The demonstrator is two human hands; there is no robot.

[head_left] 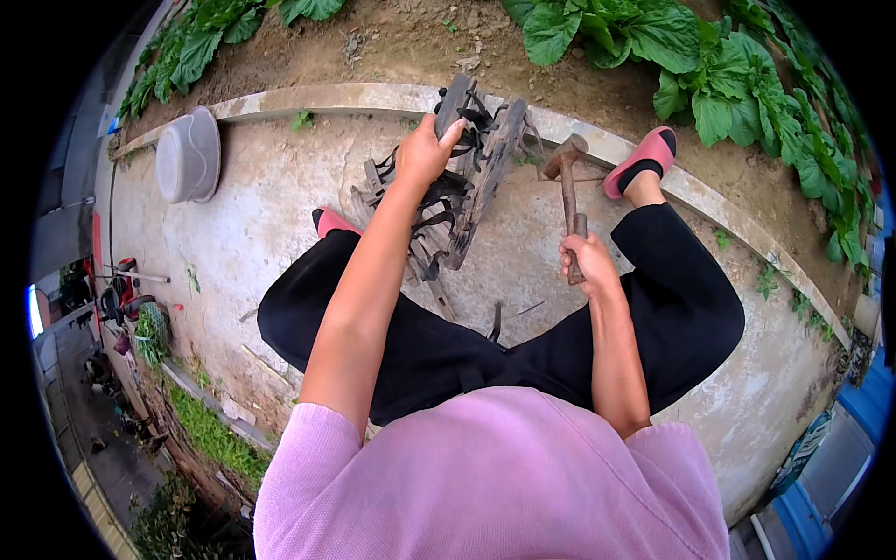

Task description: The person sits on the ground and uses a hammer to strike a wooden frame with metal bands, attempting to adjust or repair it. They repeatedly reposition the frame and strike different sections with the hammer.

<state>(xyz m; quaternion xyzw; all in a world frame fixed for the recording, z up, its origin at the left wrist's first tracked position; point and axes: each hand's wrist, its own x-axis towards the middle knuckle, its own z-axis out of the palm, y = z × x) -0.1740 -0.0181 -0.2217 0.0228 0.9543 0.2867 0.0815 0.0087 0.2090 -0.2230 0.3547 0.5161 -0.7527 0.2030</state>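
My left hand (426, 154) is closed around the upper end of a weathered grey wooden frame (484, 191) hung with black straps. The frame is tilted, with its lower end near the concrete between my legs. In my right hand (590, 262) is a rusty hammer (567, 182), gripped by the handle with its head pointing away from me. A short brown rod-like piece (580, 226) lies along the handle in the same grip; I cannot tell what it is. The hammer head is to the right of the frame, apart from it.
A pale plastic tub (189, 159) rests on its side at the far left by a low concrete curb (355, 98). Leafy green plants (644, 37) grow in soil beyond it. My feet in pink slippers (646, 159) are apart. Red machinery (121, 294) stands at the left.
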